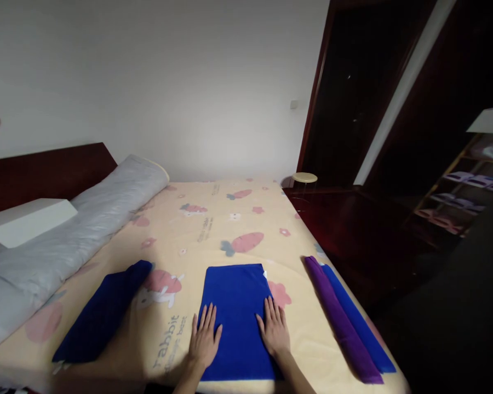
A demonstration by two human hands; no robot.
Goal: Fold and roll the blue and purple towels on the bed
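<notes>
A blue cloth [236, 323], folded into a flat rectangle, lies on the bed in front of me, with a small white tag at its upper right edge. My left hand [204, 336] rests flat on its left edge, fingers stretched out. On the right edge, my right hand [274, 328] lies flat too, thumb spread from the fingers. Neither hand grips anything. To the left sits a dark blue cloth [102, 314], loosely folded at a slant. Over on the right, a purple cloth [340, 320] in a long narrow strip lies beside a blue strip of cloth [359, 320].
The bed sheet [205, 241] is pale yellow with carrot and rabbit prints. A rolled grey quilt [107, 219] and a white box [33, 221] lie along the left by the headboard [45, 169]. Beyond the bed's right edge stand a stool [304, 178] and a shoe rack [462, 186].
</notes>
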